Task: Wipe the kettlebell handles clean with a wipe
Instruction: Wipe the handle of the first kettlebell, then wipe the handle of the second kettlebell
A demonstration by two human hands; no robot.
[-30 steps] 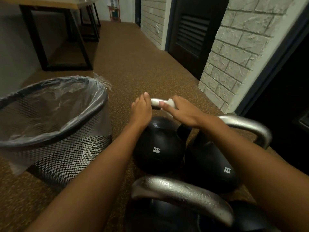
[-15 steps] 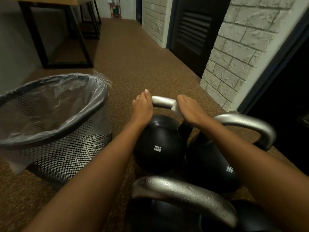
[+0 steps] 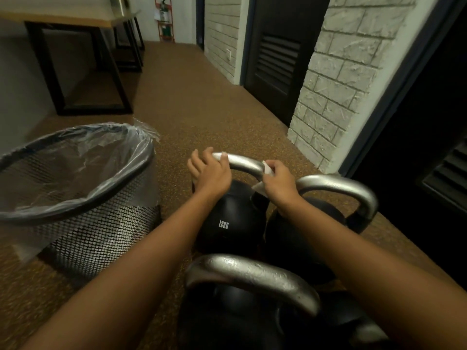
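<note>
Three black kettlebells with silver handles stand close together on the brown floor. The far one is marked 12KG (image 3: 227, 218); its handle (image 3: 245, 163) arches between my hands. My left hand (image 3: 211, 170) grips the handle's left end, fingers curled over the top. My right hand (image 3: 278, 180) holds a white wipe (image 3: 265, 176) wrapped round the handle's right bend. A second kettlebell (image 3: 298, 236) with its handle (image 3: 338, 188) sits to the right, under my right forearm. The nearest kettlebell's handle (image 3: 252, 276) fills the lower middle.
A black mesh waste bin (image 3: 101, 231) lined with clear plastic stands on the left, close to my left forearm. A white brick pillar (image 3: 336, 97) and dark doors lie to the right. A black-framed table (image 3: 75, 64) stands at the far left.
My right hand has slid the wipe from the top of the 12KG handle to its right bend. My left hand kept its hold on the left end. The view tilted up slightly.
</note>
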